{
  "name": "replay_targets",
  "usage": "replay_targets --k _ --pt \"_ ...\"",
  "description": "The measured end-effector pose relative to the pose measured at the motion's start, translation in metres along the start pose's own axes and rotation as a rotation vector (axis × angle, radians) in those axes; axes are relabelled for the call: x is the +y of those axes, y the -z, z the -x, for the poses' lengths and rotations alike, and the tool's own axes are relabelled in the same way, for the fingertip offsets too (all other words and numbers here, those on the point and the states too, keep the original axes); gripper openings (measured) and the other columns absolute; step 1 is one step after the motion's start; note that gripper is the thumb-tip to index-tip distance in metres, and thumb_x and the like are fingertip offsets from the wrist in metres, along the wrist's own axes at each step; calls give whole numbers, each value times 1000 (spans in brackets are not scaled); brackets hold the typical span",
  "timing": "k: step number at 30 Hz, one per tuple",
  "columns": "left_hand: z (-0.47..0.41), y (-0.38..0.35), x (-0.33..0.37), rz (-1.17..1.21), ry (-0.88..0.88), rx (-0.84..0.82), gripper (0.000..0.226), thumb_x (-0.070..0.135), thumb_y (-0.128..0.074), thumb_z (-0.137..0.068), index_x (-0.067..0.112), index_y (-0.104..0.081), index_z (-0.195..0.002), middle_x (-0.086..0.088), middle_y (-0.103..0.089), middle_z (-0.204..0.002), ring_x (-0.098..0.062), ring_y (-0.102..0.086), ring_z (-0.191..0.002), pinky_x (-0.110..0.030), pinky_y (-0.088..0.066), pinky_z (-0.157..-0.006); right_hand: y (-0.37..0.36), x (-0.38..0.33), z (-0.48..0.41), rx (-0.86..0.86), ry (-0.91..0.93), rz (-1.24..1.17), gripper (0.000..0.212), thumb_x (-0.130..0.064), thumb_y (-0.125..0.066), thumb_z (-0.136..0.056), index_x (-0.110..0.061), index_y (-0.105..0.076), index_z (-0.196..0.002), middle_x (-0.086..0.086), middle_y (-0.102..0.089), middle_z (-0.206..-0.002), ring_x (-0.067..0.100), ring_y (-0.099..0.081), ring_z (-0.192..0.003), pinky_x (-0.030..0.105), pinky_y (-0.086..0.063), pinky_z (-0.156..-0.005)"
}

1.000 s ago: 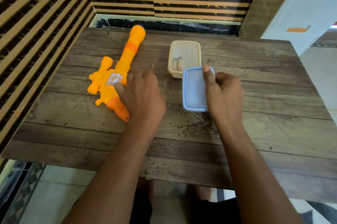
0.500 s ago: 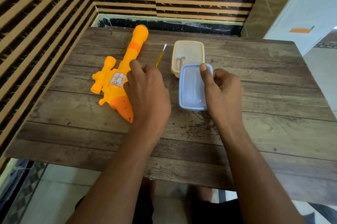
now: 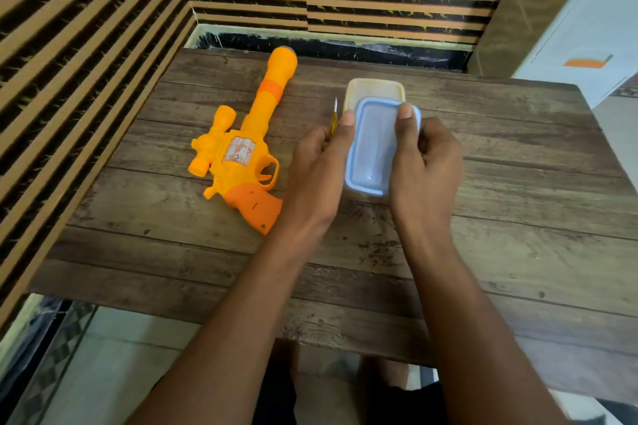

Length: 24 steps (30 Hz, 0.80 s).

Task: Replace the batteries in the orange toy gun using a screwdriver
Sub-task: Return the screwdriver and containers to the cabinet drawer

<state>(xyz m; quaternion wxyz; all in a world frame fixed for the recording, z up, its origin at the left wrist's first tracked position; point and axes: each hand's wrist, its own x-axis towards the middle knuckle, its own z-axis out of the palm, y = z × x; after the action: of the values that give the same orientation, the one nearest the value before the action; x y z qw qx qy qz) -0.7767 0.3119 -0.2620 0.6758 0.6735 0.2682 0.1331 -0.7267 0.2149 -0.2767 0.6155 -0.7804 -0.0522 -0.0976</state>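
The orange toy gun (image 3: 247, 151) lies flat on the wooden table (image 3: 500, 217), barrel pointing away, grip toward me. Right of it, both hands hold a blue-rimmed plastic lid (image 3: 374, 144) tilted over the near part of a beige plastic box (image 3: 374, 87). My left hand (image 3: 319, 169) grips the lid's left edge, with a thin yellow-handled screwdriver (image 3: 333, 115) sticking up between its fingers. On the lid's right edge sits my right hand (image 3: 424, 155), thumb on top. The box's contents are hidden by the lid.
A striped black-and-tan wall runs along the table's left and far sides. A white cabinet (image 3: 580, 27) stands at the back right. The near table edge crosses below my forearms, with floor beneath.
My left hand left the gun's grip and came right, screwdriver in it, to the lid. Both hands lifted the lid and moved it up over the box.
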Motion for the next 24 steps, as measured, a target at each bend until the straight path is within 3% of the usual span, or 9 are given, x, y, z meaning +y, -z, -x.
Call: replay_targets --k 3,8,10,12,14,16,19,21,24 --pt "-4 8 -4 60 -51 -26 33 43 -64 -102 10 -70 -104 -18 -74 -100 -26 -73 -85 -20 -47 -53 -10 -2 1 -10 11 -4 44 -44 -54 -107 -21 -48 -70 -11 -47 -62 2 -44 -55 24 -34 -54" --pt "-8 22 -11 27 -214 59 42 47 -75 -90 8 -73 -104 -19 -76 -98 -38 -75 -94 -53 -63 -75 -17 -6 1 -7 97 -21 49 -45 -44 -110 -9 -56 -79 1 -58 -71 9 -54 -63 30 -42 -55" --pt "-10 28 -11 1 -282 124 36 38 -76 -94 3 -69 -96 -4 -73 -81 -25 -72 -81 -44 -61 -71 -18 1 -5 18 157 78 43 -43 -41 -109 -9 -66 -97 7 -65 -92 18 -62 -87 39 -51 -72" --pt "-10 33 -10 5 -291 185 28 29 -75 -97 4 -66 -89 14 -58 -62 -8 -57 -65 -26 -48 -59 -19 8 -9 -31 175 239 34 -38 -46 -107 -18 -67 -125 12 -57 -125 26 -54 -117 41 -48 -96" --pt "-11 38 -11 30 -265 238 31 28 -75 -97 0 -65 -87 13 -50 -58 -10 -49 -61 -23 -39 -53 -20 13 -10 -152 107 427 38 -38 -50 -106 -30 -58 -142 16 -37 -151 36 -36 -137 48 -36 -111" --pt "-13 41 -12 48 -245 278 30 28 -75 -97 2 -65 -85 12 -50 -57 -13 -49 -60 -23 -37 -50 -21 18 -11 -253 4 491 40 -44 -50 -106 -37 -56 -145 17 -30 -159 39 -27 -144 54 -29 -116" --pt "-14 41 -13 59 -223 290 36 30 -75 -97 -3 -64 -87 10 -47 -57 -15 -44 -56 -24 -36 -48 -24 24 -16 -246 -34 381 47 -58 -47 -100 -35 -64 -137 13 -56 -141 34 -50 -133 52 -41 -113" --pt "-14 41 -14 59 -232 283 36 30 -75 -97 -3 -64 -88 10 -47 -57 -13 -42 -54 -26 -36 -49 -27 23 -19 -150 -55 270 46 -56 -51 -99 -25 -74 -124 9 -72 -119 24 -65 -112 38 -51 -97" --pt "-15 39 -15 62 -223 279 33 28 -75 -97 -2 -66 -88 10 -50 -59 -14 -45 -57 -27 -37 -51 -22 18 -24 -7 -116 193 27 -40 -66 -98 -16 -78 -97 1 -75 -89 13 -64 -77 27 -41 -66"
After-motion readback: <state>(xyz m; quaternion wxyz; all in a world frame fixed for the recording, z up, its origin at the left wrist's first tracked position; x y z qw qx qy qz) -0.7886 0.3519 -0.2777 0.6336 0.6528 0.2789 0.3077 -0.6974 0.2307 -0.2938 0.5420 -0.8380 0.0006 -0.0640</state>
